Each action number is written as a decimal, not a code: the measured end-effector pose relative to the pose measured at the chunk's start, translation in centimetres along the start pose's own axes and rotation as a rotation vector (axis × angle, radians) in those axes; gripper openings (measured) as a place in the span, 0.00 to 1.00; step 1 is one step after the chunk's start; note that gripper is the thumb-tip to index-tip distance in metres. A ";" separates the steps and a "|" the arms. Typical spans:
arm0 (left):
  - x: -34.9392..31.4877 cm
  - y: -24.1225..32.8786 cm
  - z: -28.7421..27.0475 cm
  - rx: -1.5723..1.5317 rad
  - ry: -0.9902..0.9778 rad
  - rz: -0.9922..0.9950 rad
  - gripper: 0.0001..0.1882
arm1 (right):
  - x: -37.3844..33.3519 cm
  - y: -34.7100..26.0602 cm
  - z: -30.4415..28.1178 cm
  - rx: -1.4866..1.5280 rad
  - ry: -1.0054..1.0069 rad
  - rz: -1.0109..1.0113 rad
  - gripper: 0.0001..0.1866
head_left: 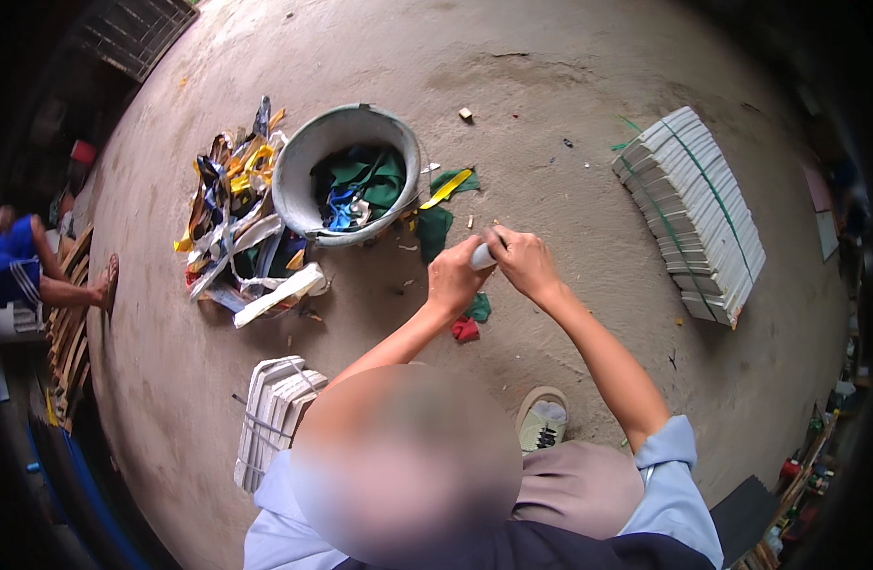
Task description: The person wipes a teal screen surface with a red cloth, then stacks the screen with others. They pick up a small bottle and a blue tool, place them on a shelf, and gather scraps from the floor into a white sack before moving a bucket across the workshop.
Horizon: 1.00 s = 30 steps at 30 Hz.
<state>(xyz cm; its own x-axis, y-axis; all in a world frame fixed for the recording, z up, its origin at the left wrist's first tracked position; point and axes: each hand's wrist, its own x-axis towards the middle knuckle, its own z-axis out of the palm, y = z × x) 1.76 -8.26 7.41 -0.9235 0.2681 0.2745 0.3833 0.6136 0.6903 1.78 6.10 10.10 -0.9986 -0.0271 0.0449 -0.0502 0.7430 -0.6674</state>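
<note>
Two hands in the head view, both closed on one small pale piece (482,256), held between them, lower right of the bucket (298,185). Left hand (454,276): fingers curled around its body. Right hand (522,262): fingers bunched at the right end; exact fingertip contact hidden. Handling, my read: light, smooth, maybe slippery; stiffness, can't tell. Best hold: wrap the body, pinch the end. Edges: bucket rim up-left, scrap pile (229,214) beyond; green scrap (435,234) just past the left hand, red scrap (466,330) below. Most room looks rightward, before the strapped white stack (693,209). Smaller tied stack (273,413) sits lower left.
</note>
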 end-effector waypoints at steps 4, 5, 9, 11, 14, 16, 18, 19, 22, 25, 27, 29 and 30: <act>-1.5 -3.5 -1.6 -0.167 -0.032 -0.269 0.15 | 0.3 3.6 4.1 0.335 -0.116 0.224 0.26; -2.1 -4.6 -2.2 -0.209 -0.053 -0.309 0.16 | 0.1 3.7 4.5 0.379 -0.150 0.408 0.25; -3.4 -6.4 -2.2 -0.328 -0.016 -0.341 0.15 | -2.2 7.5 9.1 -0.147 0.024 0.408 0.27; -4.3 -7.2 -2.7 -0.339 0.017 -0.400 0.15 | -1.2 4.2 9.6 -0.288 -0.116 0.354 0.29; -3.6 -7.3 -2.3 -0.380 0.014 -0.425 0.14 | -1.2 4.1 10.7 -0.434 -0.123 0.181 0.31; -3.6 -7.3 -1.7 -0.382 0.009 -0.406 0.14 | -2.0 4.5 10.9 -0.469 -0.139 0.127 0.33; -3.5 -7.3 -1.0 -0.359 -0.006 -0.409 0.14 | -2.2 4.4 10.7 -0.314 -0.092 0.190 0.30; -3.3 -7.1 -0.7 -0.350 -0.014 -0.409 0.14 | -2.0 4.1 9.7 -0.245 -0.084 0.234 0.29; -1.9 -4.8 -0.3 -0.367 0.004 -0.342 0.15 | -0.4 3.7 6.2 -0.093 -0.029 0.292 0.22; 1.1 -0.4 -1.7 -0.351 -0.004 -0.359 0.15 | 1.7 2.2 1.1 0.072 0.184 0.244 0.16; 3.6 3.7 -3.9 -0.391 -0.008 -0.378 0.15 | 2.9 0.0 -3.6 0.155 0.252 0.220 0.16; 5.7 8.6 -7.2 -0.467 0.010 -0.418 0.15 | 3.1 -4.0 -8.4 0.386 0.185 0.390 0.16; 6.4 11.2 -9.1 -0.491 0.011 -0.431 0.15 | 2.9 -6.1 -11.0 0.500 0.153 0.472 0.16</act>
<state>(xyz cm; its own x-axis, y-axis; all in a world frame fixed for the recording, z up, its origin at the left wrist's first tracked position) -0.03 -6.37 22.99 -0.9939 0.0642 -0.0902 -0.0712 0.2530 0.9648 -0.69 8.85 22.46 -0.9041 0.3440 -0.2537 0.3499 0.2548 -0.9015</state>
